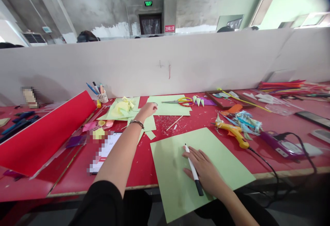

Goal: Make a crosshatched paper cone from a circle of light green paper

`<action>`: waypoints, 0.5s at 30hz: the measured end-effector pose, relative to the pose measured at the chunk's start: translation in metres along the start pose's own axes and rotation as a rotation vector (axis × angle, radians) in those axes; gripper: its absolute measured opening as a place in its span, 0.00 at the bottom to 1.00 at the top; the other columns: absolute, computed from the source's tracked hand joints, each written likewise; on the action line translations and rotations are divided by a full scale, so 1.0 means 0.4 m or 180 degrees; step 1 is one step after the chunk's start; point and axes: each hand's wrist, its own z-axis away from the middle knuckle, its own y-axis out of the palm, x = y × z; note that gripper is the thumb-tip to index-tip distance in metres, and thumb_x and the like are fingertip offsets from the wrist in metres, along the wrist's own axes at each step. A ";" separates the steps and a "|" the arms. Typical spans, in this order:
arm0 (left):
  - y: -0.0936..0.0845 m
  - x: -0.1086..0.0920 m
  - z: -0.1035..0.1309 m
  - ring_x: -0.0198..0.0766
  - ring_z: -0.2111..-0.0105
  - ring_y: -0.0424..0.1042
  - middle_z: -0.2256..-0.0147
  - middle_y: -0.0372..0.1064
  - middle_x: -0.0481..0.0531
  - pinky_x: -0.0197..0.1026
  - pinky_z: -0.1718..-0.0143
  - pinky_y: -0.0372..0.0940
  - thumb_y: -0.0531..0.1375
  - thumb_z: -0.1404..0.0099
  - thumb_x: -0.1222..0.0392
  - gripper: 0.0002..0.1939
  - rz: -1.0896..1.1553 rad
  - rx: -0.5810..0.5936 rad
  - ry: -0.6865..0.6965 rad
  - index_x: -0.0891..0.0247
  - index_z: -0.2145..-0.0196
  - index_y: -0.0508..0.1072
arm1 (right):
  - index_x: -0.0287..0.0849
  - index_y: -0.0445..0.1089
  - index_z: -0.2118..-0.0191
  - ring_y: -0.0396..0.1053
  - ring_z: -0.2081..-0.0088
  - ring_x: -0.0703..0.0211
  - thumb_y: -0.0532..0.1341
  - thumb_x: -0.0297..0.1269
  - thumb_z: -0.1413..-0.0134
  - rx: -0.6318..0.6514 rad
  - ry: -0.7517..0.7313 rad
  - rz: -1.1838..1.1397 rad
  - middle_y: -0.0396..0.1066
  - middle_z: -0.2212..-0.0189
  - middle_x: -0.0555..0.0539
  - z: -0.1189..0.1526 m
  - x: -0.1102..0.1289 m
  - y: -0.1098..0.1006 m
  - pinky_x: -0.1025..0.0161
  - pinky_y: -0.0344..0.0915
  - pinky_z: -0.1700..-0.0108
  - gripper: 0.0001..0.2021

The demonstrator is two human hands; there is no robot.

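Observation:
My right hand (203,167) rests on a large light green paper sheet (175,184) that overhangs the table's front edge. A white marker pen (192,168) with a black end lies slanted in this hand, by the thumb and index finger, its dark tip pointing away from me. My left hand (149,110) reaches over the table with its fingers curled closed; what they hold, if anything, is hidden. Beneath and beside it are smaller green sheets (167,106) and crumpled yellow-green paper (122,108). Scissors (180,101) with yellow-red handles lie to its right.
A yellow glue gun (234,132) with a black cord lies right of the sheet, near a purple device (281,147). At left are a phone (109,147), a slanted red board (51,133) and a pen cup (103,97). A white partition (129,71) stands behind.

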 end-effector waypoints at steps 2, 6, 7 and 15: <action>0.030 -0.022 0.035 0.33 0.70 0.69 0.68 0.69 0.49 0.36 0.68 0.64 0.55 0.40 0.54 0.12 0.0077 0.0367 0.0357 0.64 0.66 0.71 | 0.47 0.60 0.51 0.53 0.43 0.53 0.52 0.43 0.47 -0.0025 -0.0009 -0.0019 0.60 0.46 0.44 0.000 -0.001 0.001 0.50 0.51 0.45 0.17; 0.098 -0.069 0.124 0.35 0.67 0.68 0.64 0.68 0.49 0.33 0.68 0.61 0.56 0.44 0.47 0.18 0.0027 0.0532 0.0860 0.61 0.61 0.69 | 0.47 0.60 0.52 0.53 0.43 0.53 0.53 0.43 0.47 -0.0010 0.0017 -0.0050 0.60 0.46 0.44 0.000 -0.001 0.001 0.49 0.51 0.44 0.17; 0.114 -0.077 0.139 0.37 0.64 0.67 0.61 0.66 0.51 0.35 0.66 0.61 0.57 0.45 0.47 0.19 -0.0046 0.0474 0.0916 0.62 0.59 0.67 | 0.47 0.60 0.52 0.52 0.43 0.53 0.53 0.43 0.47 -0.0001 0.0030 -0.0050 0.60 0.46 0.44 -0.001 0.000 0.000 0.49 0.51 0.44 0.17; 0.183 -0.090 0.124 0.39 0.65 0.66 0.63 0.64 0.55 0.39 0.66 0.60 0.46 0.35 0.60 0.11 -0.0633 0.0347 0.1085 0.64 0.65 0.66 | 0.47 0.60 0.51 0.53 0.43 0.53 0.52 0.44 0.46 -0.0020 0.0042 -0.0021 0.60 0.46 0.45 -0.001 0.002 -0.002 0.49 0.52 0.45 0.17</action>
